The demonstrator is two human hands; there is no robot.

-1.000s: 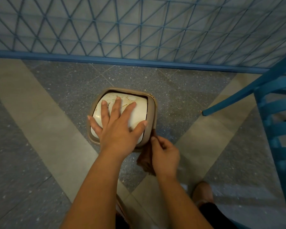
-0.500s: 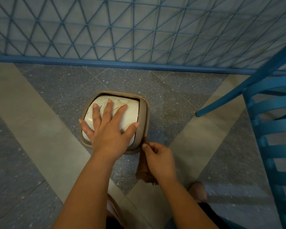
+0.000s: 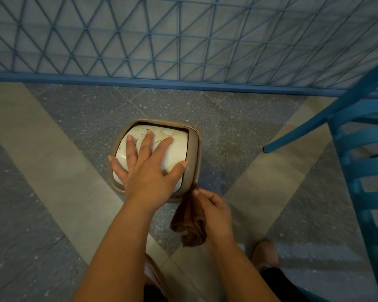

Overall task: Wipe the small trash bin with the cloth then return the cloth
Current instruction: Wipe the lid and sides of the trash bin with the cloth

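A small trash bin (image 3: 194, 153) with a tan rim and a stained cream swing lid (image 3: 177, 147) stands on the floor below me. My left hand (image 3: 148, 166) lies flat on the lid with fingers spread, pressing it. My right hand (image 3: 214, 212) pinches a brown cloth (image 3: 188, 221) against the bin's near right corner. The cloth hangs down in folds beside the bin's side, which is hidden from above.
A blue lattice fence (image 3: 183, 40) with a blue base rail runs across the far side. A blue slatted chair (image 3: 362, 162) stands at the right, one leg close to the bin. My feet (image 3: 264, 251) are on the grey and beige tiled floor.
My right hand has slid the cloth slightly down and back along the bin's near right corner. My left hand stays pressed flat on the lid.
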